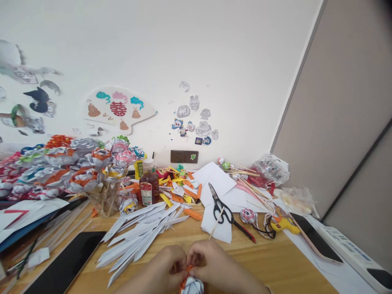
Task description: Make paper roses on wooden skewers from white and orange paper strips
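Observation:
At the table's front edge, my left hand point(168, 263) and my right hand point(206, 261) meet, both with fingers pinched around a paper flower point(192, 284). The flower is white with orange at its top, and its lower part runs out of the frame. A thin wooden stick point(217, 223) rises behind my right hand; I cannot tell if it joins the flower. Just beyond my hands lie folded white paper strips point(143, 234) in a loose fan. Black-handled scissors point(219, 206) rest on white paper sheets point(217, 234), with a red and black pen point(244, 231) beside them.
Many finished paper flowers point(82, 163) crowd the left side. A bottle of reddish-brown liquid point(148, 183) stands by orange and yellow paper pieces point(180, 190). A dark tablet point(67, 261) lies front left. To the right are a yellow glue gun point(284, 225) and a phone point(317, 237).

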`<state>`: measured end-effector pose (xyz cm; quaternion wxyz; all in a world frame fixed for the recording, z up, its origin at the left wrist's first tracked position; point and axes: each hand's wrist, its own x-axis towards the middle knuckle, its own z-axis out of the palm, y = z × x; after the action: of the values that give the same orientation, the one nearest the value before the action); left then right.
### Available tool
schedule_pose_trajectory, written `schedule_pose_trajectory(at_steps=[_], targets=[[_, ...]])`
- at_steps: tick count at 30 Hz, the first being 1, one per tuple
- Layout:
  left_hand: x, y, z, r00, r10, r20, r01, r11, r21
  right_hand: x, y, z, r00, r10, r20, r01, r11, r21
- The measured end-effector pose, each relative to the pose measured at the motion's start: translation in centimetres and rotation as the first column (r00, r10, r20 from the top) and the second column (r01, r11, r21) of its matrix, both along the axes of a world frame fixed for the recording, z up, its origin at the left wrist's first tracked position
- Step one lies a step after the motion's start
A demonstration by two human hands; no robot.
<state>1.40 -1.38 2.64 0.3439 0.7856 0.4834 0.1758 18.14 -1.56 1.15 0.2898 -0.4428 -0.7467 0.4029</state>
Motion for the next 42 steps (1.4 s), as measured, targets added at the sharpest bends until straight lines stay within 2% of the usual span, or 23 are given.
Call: schedule_pose_trajectory(at_steps=[3,5,7,9,11,13,16,20,22,26,29,33,35,37,39,42], targets=[[-0.4,0.3,-0.2,0.996,0.008,0.085,-0.001,0.997,-0.076,0.1,-0.2,0.0,0.998,0.008,0.063,-0.014,0.995,0.100],[-0.9,0.6,-0.1,0.982,-0.026,0.187,0.070,0.969,-0.237,0.2,-0.4,0.3,0.992,0.024,0.121,-0.041,0.988,0.146],[-1.5,0.9,0.1,0.950,-0.059,0.307,0.188,0.893,-0.410,0.1,-0.7,0.7,0.986,0.039,0.160,-0.069,0.980,0.187],[-1.9,1.2,0.1,0.916,-0.029,0.400,0.259,0.806,-0.533,0.1,-0.9,1.2,0.987,0.051,0.149,-0.085,0.968,0.235],[-2.1,1.4,0.0,0.892,0.046,0.450,0.274,0.737,-0.617,0.0,-0.9,1.4,0.994,0.046,0.096,-0.072,0.954,0.291],[-2.1,1.5,-0.2,0.863,0.097,0.496,0.290,0.709,-0.643,-0.1,-0.8,1.5,0.999,0.036,0.033,-0.045,0.939,0.342],[-2.0,1.4,-0.4,0.833,0.101,0.544,0.312,0.725,-0.613,-0.1,-0.5,1.2,0.999,0.043,-0.011,-0.035,0.920,0.391],[-1.7,1.4,-0.7,0.849,0.111,0.517,0.241,0.788,-0.566,0.0,-0.1,0.5,0.998,0.055,-0.002,-0.048,0.896,0.441],[-1.7,1.5,-1.1,0.845,0.111,0.524,0.218,0.822,-0.526,0.0,0.1,0.2,0.998,0.053,0.015,-0.054,0.866,0.497],[-1.4,1.6,-1.5,0.836,0.118,0.537,0.179,0.865,-0.468,0.2,0.2,0.3,0.996,0.092,0.019,-0.082,0.746,0.661],[-1.0,1.4,-1.5,0.821,0.145,0.552,0.144,0.883,-0.447,0.4,0.3,0.6,0.988,0.122,0.095,-0.153,0.675,0.722],[-0.7,1.2,-1.4,0.817,0.183,0.546,0.109,0.882,-0.459,0.8,0.6,0.7,0.961,0.130,0.245,-0.275,0.545,0.792],[-0.6,1.3,-1.5,0.827,0.198,0.526,0.095,0.874,-0.477,0.9,0.5,0.9,0.955,0.124,0.269,-0.293,0.510,0.808],[-0.5,1.3,-1.5,0.831,0.194,0.521,0.085,0.882,-0.463,0.9,0.2,1.2,0.959,0.097,0.266,-0.274,0.549,0.790],[-0.5,1.2,-1.4,0.831,0.187,0.525,0.065,0.903,-0.424,0.8,-0.3,1.8,0.964,0.071,0.258,-0.240,0.652,0.719],[-0.5,1.1,-1.5,0.833,0.205,0.514,0.038,0.906,-0.423,0.6,-0.8,2.3,0.949,0.068,0.307,-0.258,0.725,0.639]])
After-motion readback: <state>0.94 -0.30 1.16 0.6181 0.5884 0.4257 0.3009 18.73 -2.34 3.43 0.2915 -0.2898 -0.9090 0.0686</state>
